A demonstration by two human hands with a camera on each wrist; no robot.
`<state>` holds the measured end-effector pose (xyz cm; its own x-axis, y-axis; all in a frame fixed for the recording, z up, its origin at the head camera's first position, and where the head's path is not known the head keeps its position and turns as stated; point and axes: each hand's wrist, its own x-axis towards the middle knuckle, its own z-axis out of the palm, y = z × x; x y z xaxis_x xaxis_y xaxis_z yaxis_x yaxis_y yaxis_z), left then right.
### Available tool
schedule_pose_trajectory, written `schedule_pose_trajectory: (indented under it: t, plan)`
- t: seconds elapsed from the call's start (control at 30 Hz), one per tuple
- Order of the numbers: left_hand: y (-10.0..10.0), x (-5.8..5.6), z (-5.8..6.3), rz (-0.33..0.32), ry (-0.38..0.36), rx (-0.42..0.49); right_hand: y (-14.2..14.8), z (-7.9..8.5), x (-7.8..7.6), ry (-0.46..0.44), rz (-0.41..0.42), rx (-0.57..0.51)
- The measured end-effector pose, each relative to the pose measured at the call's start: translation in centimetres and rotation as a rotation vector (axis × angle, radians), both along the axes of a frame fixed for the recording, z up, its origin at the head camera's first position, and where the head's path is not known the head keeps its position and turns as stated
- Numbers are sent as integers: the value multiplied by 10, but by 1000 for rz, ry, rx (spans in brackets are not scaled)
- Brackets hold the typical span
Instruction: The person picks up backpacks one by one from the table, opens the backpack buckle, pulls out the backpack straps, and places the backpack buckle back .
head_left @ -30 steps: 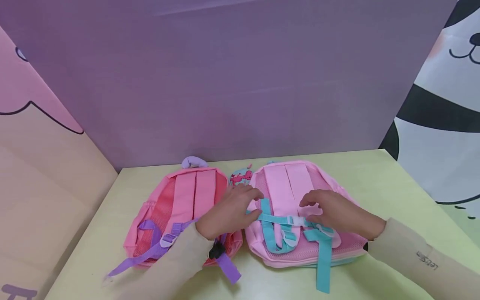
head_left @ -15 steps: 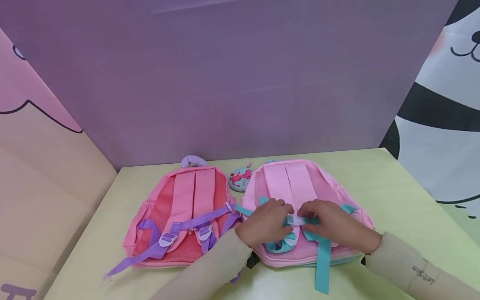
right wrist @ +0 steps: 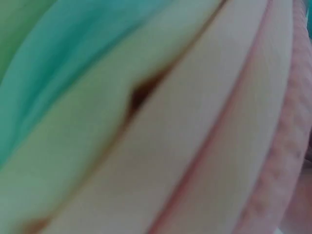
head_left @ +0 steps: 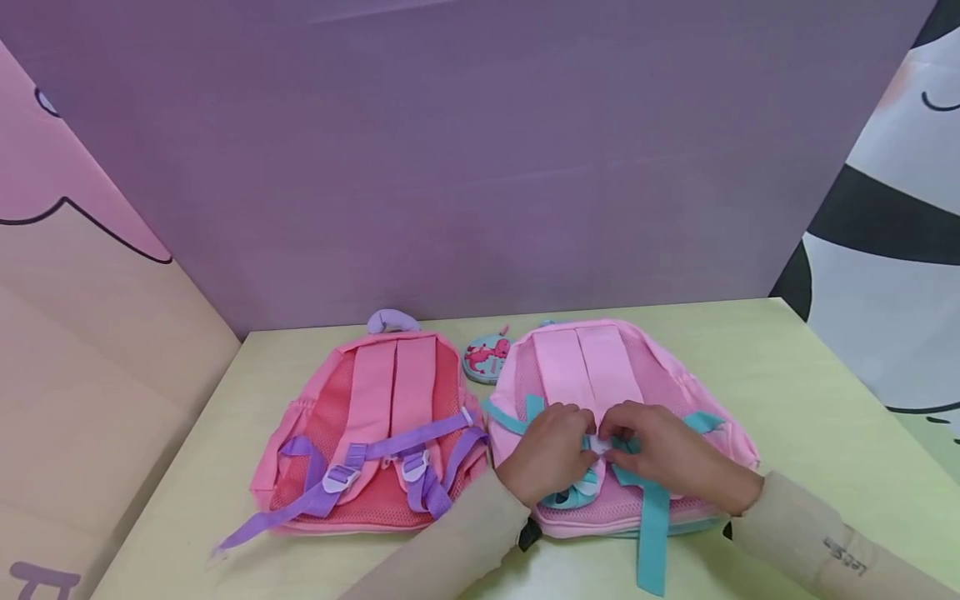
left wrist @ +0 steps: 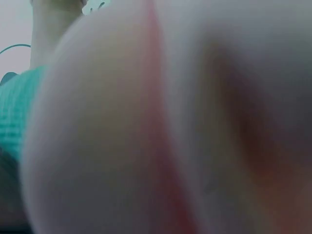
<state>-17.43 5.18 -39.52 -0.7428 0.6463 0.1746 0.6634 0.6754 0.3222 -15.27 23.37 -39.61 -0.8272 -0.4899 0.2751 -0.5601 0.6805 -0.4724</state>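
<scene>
1. Purple panel [head_left: 480,167] is standing behind a pale yellow-green table [head_left: 750,358]; a panda-print panel [head_left: 877,225] is flanking it at right.
2. Light pink backpack [head_left: 622,367] is lying straps-up on the table, beside a coral backpack [head_left: 375,392]. A round pouch [head_left: 486,360] is sitting between their upper parts.
3. Change: the left hand [head_left: 551,450] and right hand [head_left: 656,446], spread apart one second ago, are now meeting over the light pink backpack. The left forearm is no longer covering the coral backpack's purple straps [head_left: 416,437].
4. Meaning: both hands are apparently working on one white buckle [head_left: 599,445] in the turquoise strap [head_left: 506,419].
5. Grip: thumb and fingers of each hand are pinching at the buckle; fingertips are hiding whether it is fastened. Wrist views are showing only blur there.
6. Writing: the right sleeve [head_left: 810,533] is bearing small dark lettering, apparently beginning "Let"; the remainder is staying unreadable. No brand is showing legibly.
</scene>
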Motion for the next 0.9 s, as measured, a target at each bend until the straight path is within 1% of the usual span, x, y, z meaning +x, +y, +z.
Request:
schedule_pose_trajectory:
  t: [0.2, 0.3, 0.57, 0.77, 0.9]
  plan:
    - [1, 1, -1, 37, -14, 0, -3, -3, -1, 24, 31, -10]
    - [0, 2, -3, 41, -11, -5, -3, -5, 0, 25, 34, -20]
    - [2, 5, -5, 32, 13, -38, -3, -10, 0, 27, 32, -20]
    - [1, 4, -7, 24, 11, -22, -2, -13, -1, 49, 59, -40]
    - [0, 4, -7, 18, 16, -15, -3, -16, 0, 82, 39, -43]
